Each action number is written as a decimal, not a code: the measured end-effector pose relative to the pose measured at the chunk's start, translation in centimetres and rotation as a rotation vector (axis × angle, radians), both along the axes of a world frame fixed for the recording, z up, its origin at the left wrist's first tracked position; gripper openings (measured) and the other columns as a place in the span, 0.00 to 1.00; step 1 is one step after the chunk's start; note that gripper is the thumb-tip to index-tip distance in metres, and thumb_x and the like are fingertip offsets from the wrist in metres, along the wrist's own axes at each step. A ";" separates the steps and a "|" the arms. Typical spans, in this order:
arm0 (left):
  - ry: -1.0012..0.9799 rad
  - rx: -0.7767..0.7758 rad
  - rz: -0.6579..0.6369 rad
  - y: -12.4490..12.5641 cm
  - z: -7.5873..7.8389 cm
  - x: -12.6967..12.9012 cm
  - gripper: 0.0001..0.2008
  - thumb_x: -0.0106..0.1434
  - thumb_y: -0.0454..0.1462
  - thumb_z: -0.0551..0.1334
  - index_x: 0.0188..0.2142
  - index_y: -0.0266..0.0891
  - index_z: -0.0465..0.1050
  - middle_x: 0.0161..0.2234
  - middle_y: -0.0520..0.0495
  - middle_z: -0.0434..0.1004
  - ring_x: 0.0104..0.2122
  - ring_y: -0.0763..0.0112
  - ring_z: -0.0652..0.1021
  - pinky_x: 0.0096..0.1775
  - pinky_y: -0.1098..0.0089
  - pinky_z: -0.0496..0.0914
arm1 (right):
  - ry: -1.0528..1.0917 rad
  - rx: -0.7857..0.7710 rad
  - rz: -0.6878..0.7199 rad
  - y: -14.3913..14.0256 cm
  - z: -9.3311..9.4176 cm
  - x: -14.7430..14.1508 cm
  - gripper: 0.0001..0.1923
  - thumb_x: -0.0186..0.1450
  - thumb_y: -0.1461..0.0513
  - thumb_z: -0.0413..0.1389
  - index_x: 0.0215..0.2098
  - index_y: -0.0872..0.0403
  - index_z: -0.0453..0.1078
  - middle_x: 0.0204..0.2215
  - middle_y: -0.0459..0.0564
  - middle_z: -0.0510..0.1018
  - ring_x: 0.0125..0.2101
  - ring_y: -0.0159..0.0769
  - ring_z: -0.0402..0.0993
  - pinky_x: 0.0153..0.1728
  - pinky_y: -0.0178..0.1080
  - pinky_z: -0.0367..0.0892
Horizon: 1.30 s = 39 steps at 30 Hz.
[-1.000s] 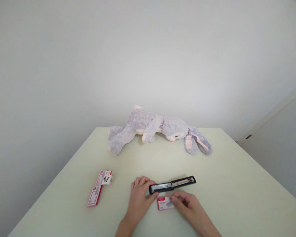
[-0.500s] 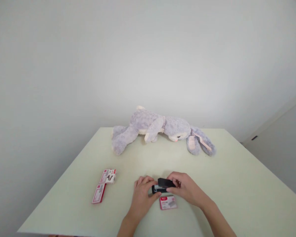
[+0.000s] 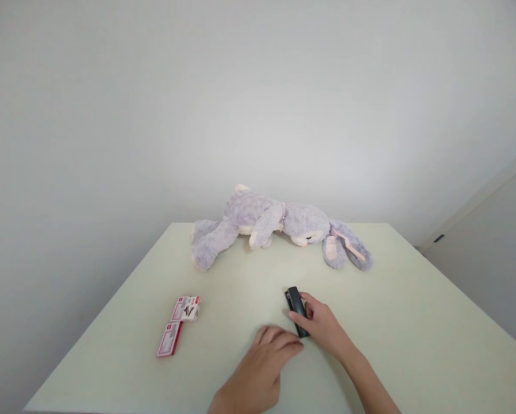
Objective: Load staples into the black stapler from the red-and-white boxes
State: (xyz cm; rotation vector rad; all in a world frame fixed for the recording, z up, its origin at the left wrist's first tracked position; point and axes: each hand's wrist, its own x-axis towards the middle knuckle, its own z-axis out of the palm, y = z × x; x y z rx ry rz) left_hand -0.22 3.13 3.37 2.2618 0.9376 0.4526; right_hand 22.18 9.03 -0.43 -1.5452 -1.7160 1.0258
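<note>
My right hand [image 3: 320, 321] grips a black stapler [image 3: 298, 310], thumb on its near side and fingers on the far side. The stapler's top arm is down over its base, and it points away from me at a slant. Just to the left, my left hand [image 3: 264, 365] is low over the table, palm down, its fingers curled together with the tips close to the stapler's rear end. Whatever lies beneath that palm is hidden. The small red-and-white staple box from earlier does not show now.
Several small red-and-white boxes [image 3: 170, 339] lie together on the left of the pale table [image 3: 111, 368]. A grey plush rabbit [image 3: 249, 213] lies on its side along the back edge, near the wall [image 3: 258, 103].
The stapler's raised top has come down, and the stapler has turned to point away from me. My left hand has left it and moved nearer, over where the staple box lay.
</note>
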 end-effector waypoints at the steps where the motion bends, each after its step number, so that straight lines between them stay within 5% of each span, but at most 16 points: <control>1: 0.023 -0.008 0.063 0.3 -0.1 -0.9 0.45 0.48 0.23 0.53 0.65 0.56 0.64 0.62 0.54 0.71 0.61 0.60 0.67 0.65 0.56 0.58 | 0.014 -0.009 -0.018 -0.3 -0.2 0.4 0.27 0.65 0.47 0.59 0.56 0.53 0.72 0.22 0.37 0.61 0.24 0.33 0.59 0.28 0.35 0.54; 5: 0.056 -0.038 0.277 1.3 -2.0 -4.0 0.44 0.52 0.27 0.56 0.69 0.51 0.59 0.65 0.49 0.67 0.64 0.59 0.64 0.66 0.56 0.58 | 0.031 -0.041 -0.050 -2.1 -0.8 0.7 0.28 0.68 0.45 0.56 0.57 0.54 0.73 0.22 0.38 0.60 0.25 0.33 0.58 0.28 0.35 0.54; 9: 0.013 -0.045 0.344 1.3 -3.7 -3.7 0.44 0.53 0.29 0.58 0.71 0.46 0.55 0.66 0.45 0.65 0.64 0.57 0.64 0.66 0.54 0.58 | 0.119 -0.057 -0.030 -3.6 -1.3 -1.5 0.31 0.69 0.44 0.55 0.61 0.54 0.71 0.23 0.39 0.59 0.26 0.33 0.58 0.28 0.35 0.55; 14: -0.058 -0.060 0.331 0.6 -3.9 -1.5 0.46 0.54 0.28 0.60 0.72 0.47 0.52 0.67 0.44 0.63 0.65 0.55 0.64 0.66 0.52 0.58 | 0.218 -0.069 -0.003 -4.4 -1.9 -4.2 0.33 0.70 0.43 0.54 0.64 0.55 0.69 0.23 0.39 0.57 0.25 0.33 0.57 0.28 0.35 0.54; 18: -0.094 -0.030 0.427 -0.2 -4.2 -3.2 0.40 0.64 0.36 0.62 0.72 0.51 0.49 0.69 0.45 0.59 0.67 0.55 0.61 0.67 0.50 0.59 | 0.209 -0.085 -0.026 -4.4 -2.3 -4.3 0.34 0.69 0.43 0.55 0.64 0.55 0.69 0.23 0.38 0.57 0.25 0.33 0.57 0.28 0.35 0.54; 20: -0.070 0.087 0.631 -0.5 -4.7 -5.7 0.29 0.69 0.40 0.59 0.68 0.50 0.58 0.65 0.44 0.64 0.65 0.55 0.64 0.65 0.49 0.60 | 0.205 -0.096 -0.036 -4.4 -2.4 -4.0 0.35 0.68 0.43 0.56 0.65 0.55 0.68 0.23 0.38 0.57 0.25 0.33 0.57 0.28 0.35 0.54; 22: 0.011 0.249 0.967 -0.8 -5.1 -9.0 0.22 0.70 0.43 0.57 0.62 0.46 0.65 0.60 0.41 0.67 0.63 0.51 0.66 0.64 0.45 0.60 | 0.204 -0.107 -0.043 -4.3 -2.6 -3.9 0.36 0.68 0.43 0.56 0.65 0.56 0.68 0.23 0.38 0.57 0.26 0.33 0.57 0.28 0.35 0.55; 24: 0.156 0.349 1.361 -1.0 -5.4 -12.5 0.25 0.69 0.47 0.58 0.63 0.42 0.64 0.60 0.36 0.66 0.62 0.43 0.65 0.62 0.39 0.59 | 0.202 -0.109 -0.048 -4.3 -2.7 -3.9 0.37 0.67 0.42 0.57 0.65 0.55 0.68 0.23 0.38 0.57 0.26 0.33 0.58 0.28 0.36 0.55; 26: 0.274 0.325 1.553 -1.3 -5.5 -15.6 0.32 0.68 0.49 0.59 0.67 0.41 0.59 0.59 0.33 0.65 0.60 0.39 0.67 0.58 0.38 0.64 | 0.198 -0.101 -0.056 -4.3 -2.9 -4.0 0.36 0.67 0.42 0.56 0.65 0.55 0.68 0.23 0.39 0.58 0.26 0.34 0.58 0.28 0.36 0.56; 28: 0.323 0.210 1.445 -1.8 -5.7 -17.7 0.31 0.68 0.49 0.57 0.68 0.43 0.59 0.55 0.36 0.67 0.54 0.43 0.73 0.53 0.44 0.70 | 0.195 -0.091 -0.070 -4.3 -3.2 -4.0 0.36 0.67 0.42 0.56 0.64 0.55 0.69 0.23 0.39 0.58 0.25 0.33 0.58 0.28 0.36 0.56; 31: 0.325 0.073 1.113 -2.8 -6.3 -18.6 0.28 0.68 0.46 0.56 0.67 0.51 0.61 0.52 0.43 0.68 0.47 0.53 0.78 0.50 0.52 0.73 | 0.203 -0.086 -0.081 -4.4 -3.5 -4.2 0.36 0.67 0.42 0.56 0.64 0.56 0.69 0.23 0.39 0.60 0.25 0.33 0.59 0.28 0.36 0.57; 36: 0.212 0.000 0.795 -4.2 -7.5 -16.4 0.42 0.58 0.39 0.63 0.71 0.54 0.53 0.59 0.45 0.62 0.57 0.53 0.74 0.61 0.53 0.68 | 0.226 -0.087 -0.081 -4.6 -3.4 -4.3 0.34 0.69 0.43 0.56 0.64 0.56 0.68 0.23 0.38 0.60 0.23 0.33 0.60 0.26 0.36 0.57; 39: 0.154 -0.129 0.702 -3.6 -7.0 -14.9 0.41 0.54 0.34 0.61 0.69 0.50 0.56 0.61 0.43 0.61 0.49 0.57 0.79 0.53 0.56 0.74 | 0.230 -0.076 -0.083 -4.7 -3.2 -4.3 0.34 0.69 0.43 0.56 0.64 0.56 0.68 0.23 0.38 0.60 0.23 0.32 0.60 0.25 0.35 0.57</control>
